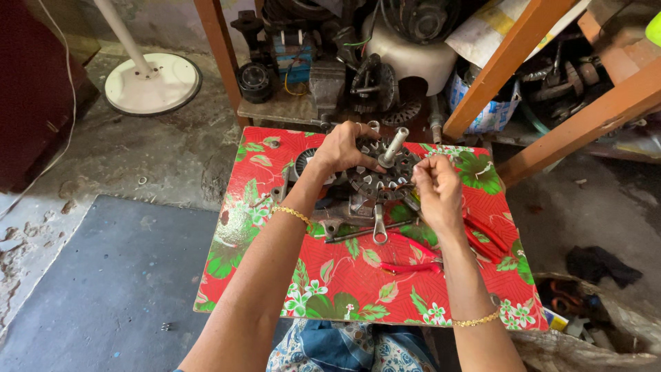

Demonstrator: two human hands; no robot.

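A round slotted metal motor stator (pixel 383 176) with an upright shaft (pixel 394 146) lies at the far middle of a small table covered in red floral cloth (pixel 344 275). My left hand (pixel 342 147) rests on the stator's left rim and holds it steady. My right hand (pixel 435 187) is at the stator's right edge, fingers pinched on thin copper wire (pixel 403 184). Both wrists wear gold bracelets.
A spanner (pixel 379 224) and a dark rod (pixel 365 233) lie just below the stator. Red-handled pliers (pixel 410 266) and cutters (pixel 486 238) lie on the right. Motor parts crowd the low shelf (pixel 330 76) behind. A white fan base (pixel 153 83) stands on the floor at left.
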